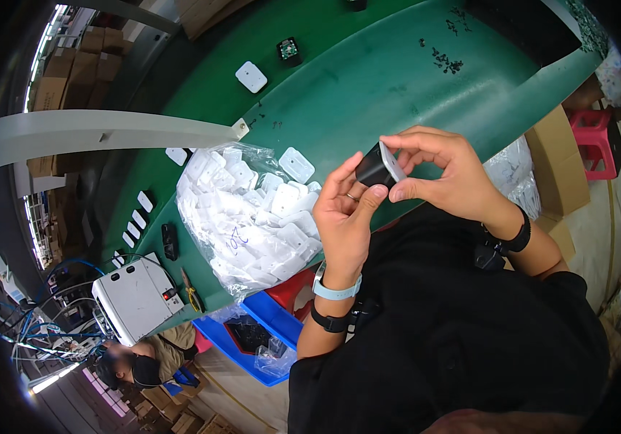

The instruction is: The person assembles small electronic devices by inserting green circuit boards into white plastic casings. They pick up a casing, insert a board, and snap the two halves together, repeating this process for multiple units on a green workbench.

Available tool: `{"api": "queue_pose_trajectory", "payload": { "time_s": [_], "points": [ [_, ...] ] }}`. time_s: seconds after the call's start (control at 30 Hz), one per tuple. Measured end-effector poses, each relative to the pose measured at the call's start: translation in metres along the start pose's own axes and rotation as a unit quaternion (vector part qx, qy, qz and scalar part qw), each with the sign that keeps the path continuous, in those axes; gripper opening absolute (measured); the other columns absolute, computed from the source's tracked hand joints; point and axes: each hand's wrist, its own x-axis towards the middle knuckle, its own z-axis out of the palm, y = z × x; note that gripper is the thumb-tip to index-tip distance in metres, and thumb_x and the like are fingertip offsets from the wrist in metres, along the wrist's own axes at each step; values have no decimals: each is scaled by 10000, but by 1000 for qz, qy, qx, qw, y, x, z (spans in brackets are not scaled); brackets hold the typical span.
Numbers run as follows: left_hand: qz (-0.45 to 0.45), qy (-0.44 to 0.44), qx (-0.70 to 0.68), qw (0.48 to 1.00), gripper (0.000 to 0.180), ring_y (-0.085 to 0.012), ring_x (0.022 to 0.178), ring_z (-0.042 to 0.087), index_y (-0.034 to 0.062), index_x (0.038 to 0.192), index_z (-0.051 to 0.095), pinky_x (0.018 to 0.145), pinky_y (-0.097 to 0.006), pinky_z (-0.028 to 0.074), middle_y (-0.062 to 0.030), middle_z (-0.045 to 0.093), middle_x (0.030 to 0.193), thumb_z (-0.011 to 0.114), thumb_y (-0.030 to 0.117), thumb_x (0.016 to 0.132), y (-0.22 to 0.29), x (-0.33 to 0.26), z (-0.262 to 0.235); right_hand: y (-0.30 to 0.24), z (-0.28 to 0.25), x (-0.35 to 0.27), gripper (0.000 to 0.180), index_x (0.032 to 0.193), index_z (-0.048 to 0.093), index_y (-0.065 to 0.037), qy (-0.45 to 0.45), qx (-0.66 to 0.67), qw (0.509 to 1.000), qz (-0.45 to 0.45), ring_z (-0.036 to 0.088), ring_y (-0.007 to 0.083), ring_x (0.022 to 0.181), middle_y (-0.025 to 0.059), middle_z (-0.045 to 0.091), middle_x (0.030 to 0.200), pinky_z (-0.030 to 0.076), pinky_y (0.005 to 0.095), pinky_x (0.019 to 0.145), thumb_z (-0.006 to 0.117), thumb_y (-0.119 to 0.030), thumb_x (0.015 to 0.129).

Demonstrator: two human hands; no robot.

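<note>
In front of me, above the edge of the green bench, I hold a small black plastic case (374,170) with a white cover on its right side. My left hand (348,217) is closed around the black body, thumb on its near edge. The fingers of my right hand (449,170) pinch the white cover's edges from the right. Left of my hands, a clear bag (231,246) full of white rounded covers lies on the bench. A loose white cover (296,165) rests at the bag's upper edge.
Across the green bench (368,87) lie small black parts (444,61), a white cover (251,77) and a black case with a circuit board (288,49). Pliers (192,291) lie by a white box (137,296). A blue bin (216,340), cardboard box (560,163) and pink stool (594,145) stand nearby.
</note>
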Motion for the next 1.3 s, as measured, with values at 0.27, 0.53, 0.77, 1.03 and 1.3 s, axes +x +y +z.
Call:
{"api": "queue_pose_trajectory", "payload": {
  "time_s": [0.27, 0.53, 0.77, 1.03, 1.3],
  "points": [
    [30, 15, -31, 999, 530, -108, 984, 640, -59, 1389, 502, 841, -241, 527, -137, 634, 1227, 678, -103, 891, -7, 3, -2, -1, 12, 0, 368, 1032, 750, 1, 97, -209, 958, -172, 680, 242, 860, 139, 715, 1108, 566, 309, 731, 867, -153, 720],
    [2, 30, -27, 999, 521, -74, 911, 633, -30, 1448, 491, 830, -237, 516, -106, 672, 1185, 660, 5, 956, -3, 7, -7, 17, 24, 13, 245, 906, 749, -35, 144, -255, 918, -267, 654, 224, 842, 103, 707, 1083, 558, 308, 709, 867, -127, 712],
    [-22, 4, 44, 999, 480, -58, 914, 618, -13, 1432, 525, 836, -212, 493, -85, 679, 1179, 656, 75, 979, 4, 16, -13, 15, 16, 17, 411, 1144, 680, -48, 59, 28, 997, -43, 630, 141, 845, 79, 687, 1079, 539, 282, 750, 844, -72, 768],
    [-37, -14, 107, 993, 404, -6, 717, 501, 3, 1373, 599, 626, -164, 383, 8, 667, 959, 652, 86, 981, 6, 30, -31, 2, 0, 40, 476, 1284, 627, -27, -90, -13, 995, 39, 613, 117, 871, 69, 612, 1158, 543, 256, 768, 772, 17, 832],
    [-12, 6, 160, 987, 393, -75, 865, 596, -12, 1356, 600, 741, -214, 476, -71, 683, 1038, 654, 90, 980, 10, 44, -41, 35, 18, 61, 403, 1227, 658, -59, -78, 83, 993, 37, 640, 129, 860, 64, 570, 1074, 552, 246, 724, 773, -8, 844]
  ]
}}
